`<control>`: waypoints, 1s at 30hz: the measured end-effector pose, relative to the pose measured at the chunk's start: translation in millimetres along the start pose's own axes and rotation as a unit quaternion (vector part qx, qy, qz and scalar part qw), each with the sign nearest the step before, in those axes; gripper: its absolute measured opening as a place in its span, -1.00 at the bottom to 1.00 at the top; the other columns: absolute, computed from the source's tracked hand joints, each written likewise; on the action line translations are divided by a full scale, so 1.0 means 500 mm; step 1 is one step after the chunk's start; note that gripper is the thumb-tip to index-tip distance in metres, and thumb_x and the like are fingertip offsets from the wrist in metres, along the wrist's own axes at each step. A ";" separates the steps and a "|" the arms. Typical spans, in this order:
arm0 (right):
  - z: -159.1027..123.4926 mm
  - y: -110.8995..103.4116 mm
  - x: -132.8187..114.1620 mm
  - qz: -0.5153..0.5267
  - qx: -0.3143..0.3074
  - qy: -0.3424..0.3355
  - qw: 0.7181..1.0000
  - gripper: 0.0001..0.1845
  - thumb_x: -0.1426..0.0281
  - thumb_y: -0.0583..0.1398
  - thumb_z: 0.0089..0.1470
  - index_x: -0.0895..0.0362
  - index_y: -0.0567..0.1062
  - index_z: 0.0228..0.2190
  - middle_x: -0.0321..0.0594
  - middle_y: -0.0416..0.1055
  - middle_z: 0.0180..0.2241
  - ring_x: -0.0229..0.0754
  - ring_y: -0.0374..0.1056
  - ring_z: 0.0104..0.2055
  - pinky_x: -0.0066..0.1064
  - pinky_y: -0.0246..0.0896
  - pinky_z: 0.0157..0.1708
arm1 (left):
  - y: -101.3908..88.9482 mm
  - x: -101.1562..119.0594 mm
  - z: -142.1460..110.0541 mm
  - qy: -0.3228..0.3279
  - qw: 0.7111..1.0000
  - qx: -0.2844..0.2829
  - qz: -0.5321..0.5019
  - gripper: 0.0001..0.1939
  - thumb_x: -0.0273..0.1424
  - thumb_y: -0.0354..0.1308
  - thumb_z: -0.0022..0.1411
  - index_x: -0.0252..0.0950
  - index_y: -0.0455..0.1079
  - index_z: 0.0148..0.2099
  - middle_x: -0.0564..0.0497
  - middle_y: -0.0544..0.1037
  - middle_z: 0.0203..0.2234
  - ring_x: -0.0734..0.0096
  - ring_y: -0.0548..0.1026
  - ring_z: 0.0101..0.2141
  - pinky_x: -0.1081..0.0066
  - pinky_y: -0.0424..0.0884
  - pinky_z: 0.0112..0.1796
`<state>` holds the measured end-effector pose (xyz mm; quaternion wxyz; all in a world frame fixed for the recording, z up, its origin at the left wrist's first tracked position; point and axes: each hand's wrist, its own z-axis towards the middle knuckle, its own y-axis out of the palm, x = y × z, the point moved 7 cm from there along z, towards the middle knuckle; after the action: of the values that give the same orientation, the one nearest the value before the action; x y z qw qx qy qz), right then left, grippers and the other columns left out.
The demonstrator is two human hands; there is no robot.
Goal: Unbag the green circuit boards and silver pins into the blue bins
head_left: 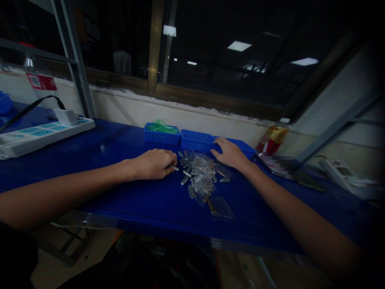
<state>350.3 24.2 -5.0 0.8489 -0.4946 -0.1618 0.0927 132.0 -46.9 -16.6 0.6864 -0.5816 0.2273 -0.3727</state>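
Observation:
My left hand (157, 163) is closed, knuckles up, above the blue table, left of a loose pile. A small silvery metal rod (174, 167) pokes out from its fingers. In the pile are short metal cylinders (184, 180) and clear plastic bags (202, 176), some with thin brass-coloured pins (212, 206) inside. My right hand (227, 153) is at the pile's far right side, thumb and fingers apart, with nothing visible in it. Its fingertips reach the edge of a blue bin (197, 141); whether they touch it I cannot tell.
Another blue bin (162, 137) holds green plastic; a third (245, 148) is partly behind my right hand. A white power strip (45, 136) lies at the left, near a bottle (40, 82). On the right are a dark flat object (306, 178) and a red-gold packet (273, 139).

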 end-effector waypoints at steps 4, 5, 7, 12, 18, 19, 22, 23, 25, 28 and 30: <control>-0.002 -0.007 -0.008 -0.006 0.005 -0.009 1.000 -0.67 0.32 0.05 0.02 0.25 0.38 -0.20 0.00 0.33 -0.15 -0.03 0.28 -0.11 -0.25 0.16 -0.08 | 0.008 -0.003 0.002 0.015 1.000 0.000 -0.012 -0.82 -0.41 -0.02 0.11 -0.30 0.32 -0.22 -0.03 0.46 -0.31 0.34 0.42 -0.32 0.39 0.27 -0.32; -0.003 -0.007 -0.009 -0.004 0.007 -0.007 1.000 -0.67 0.33 0.05 0.02 0.26 0.38 -0.21 0.00 0.33 -0.15 -0.02 0.27 -0.11 -0.25 0.16 -0.08 | 0.009 -0.003 0.003 0.018 1.000 0.002 -0.013 -0.81 -0.42 -0.01 0.10 -0.30 0.32 -0.21 -0.03 0.46 -0.31 0.35 0.42 -0.32 0.39 0.28 -0.32; -0.004 -0.011 -0.010 -0.003 0.021 0.004 1.000 -0.68 0.33 0.06 0.01 0.27 0.40 -0.23 0.03 0.32 -0.14 0.02 0.24 -0.08 -0.20 0.15 -0.08 | 0.004 -0.002 0.005 0.024 0.999 0.015 -0.022 -0.81 -0.43 0.00 0.10 -0.30 0.33 -0.21 -0.03 0.46 -0.32 0.37 0.42 -0.33 0.41 0.28 -0.33; -0.019 -0.071 -0.071 0.036 0.101 -0.020 0.994 -0.73 0.36 0.04 0.04 0.23 0.40 -0.24 -0.01 0.34 -0.20 0.00 0.22 -0.09 -0.16 0.13 -0.12 | -0.044 0.013 0.005 0.021 0.990 0.115 -0.072 -0.81 -0.38 -0.02 0.17 -0.34 0.34 -0.20 -0.04 0.48 -0.37 0.43 0.42 -0.39 0.43 0.29 -0.36; -0.062 -0.142 -0.245 0.115 0.088 -0.165 0.976 -0.66 0.31 0.11 0.01 0.17 0.32 -0.15 -0.10 0.36 -0.20 -0.06 0.20 -0.10 -0.22 0.09 -0.15 | -0.067 0.029 -0.002 0.030 0.972 0.179 -0.150 -0.80 -0.46 -0.02 0.18 -0.39 0.25 -0.13 -0.04 0.50 -0.39 0.45 0.46 -0.36 0.46 0.33 -0.35; -0.067 -0.143 -0.262 0.117 0.080 -0.175 0.974 -0.69 0.31 0.12 0.00 0.17 0.33 -0.18 -0.11 0.36 -0.22 -0.07 0.21 -0.13 -0.23 0.09 -0.18 | -0.066 0.030 -0.002 0.031 0.969 0.182 -0.162 -0.81 -0.46 -0.02 0.18 -0.39 0.24 -0.14 -0.04 0.49 -0.39 0.45 0.46 -0.36 0.46 0.33 -0.36; -0.073 -0.135 -0.280 0.113 0.074 -0.183 0.974 -0.80 0.35 0.08 0.05 0.18 0.37 -0.27 -0.13 0.37 -0.32 -0.13 0.23 -0.25 -0.28 0.10 -0.25 | -0.063 0.033 -0.004 0.041 0.965 0.183 -0.182 -0.85 -0.45 -0.01 0.18 -0.38 0.23 -0.18 -0.03 0.49 -0.41 0.47 0.46 -0.36 0.47 0.33 -0.37; -0.074 -0.132 -0.279 0.110 0.077 -0.184 0.974 -0.81 0.36 0.06 0.07 0.18 0.37 -0.30 -0.14 0.37 -0.35 -0.14 0.23 -0.27 -0.29 0.10 -0.27 | -0.063 0.036 -0.004 0.046 0.965 0.180 -0.183 -0.86 -0.45 0.00 0.18 -0.38 0.24 -0.19 -0.03 0.49 -0.41 0.47 0.46 -0.37 0.47 0.33 -0.36; -0.074 -0.130 -0.274 0.109 0.089 -0.186 0.972 -0.82 0.36 0.03 0.09 0.18 0.37 -0.32 -0.15 0.36 -0.38 -0.16 0.23 -0.30 -0.30 0.11 -0.28 | -0.064 0.041 -0.006 0.054 0.967 0.174 -0.179 -0.88 -0.46 -0.01 0.18 -0.38 0.26 -0.22 -0.02 0.49 -0.41 0.49 0.45 -0.38 0.48 0.32 -0.36; -0.076 -0.138 -0.267 0.126 0.118 -0.186 0.967 -0.81 0.36 0.04 0.08 0.19 0.35 -0.29 -0.14 0.36 -0.36 -0.15 0.24 -0.29 -0.29 0.12 -0.27 | -0.070 0.045 -0.009 0.052 0.968 0.178 -0.167 -0.87 -0.44 -0.02 0.19 -0.37 0.30 -0.24 -0.01 0.49 -0.41 0.50 0.44 -0.39 0.49 0.31 -0.38; -0.078 -0.147 -0.265 0.145 0.136 -0.184 0.962 -0.82 0.38 0.04 0.07 0.19 0.34 -0.27 -0.13 0.36 -0.34 -0.14 0.24 -0.26 -0.29 0.13 -0.25 | -0.076 0.045 -0.011 0.043 0.967 0.191 -0.164 -0.85 -0.42 -0.02 0.20 -0.37 0.33 -0.24 -0.01 0.50 -0.40 0.49 0.44 -0.39 0.50 0.31 -0.39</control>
<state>240.9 -85.5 16.8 0.8413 -0.3667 -0.2272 0.3257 132.5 -69.7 21.9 0.7037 -0.4526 0.0828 -0.5414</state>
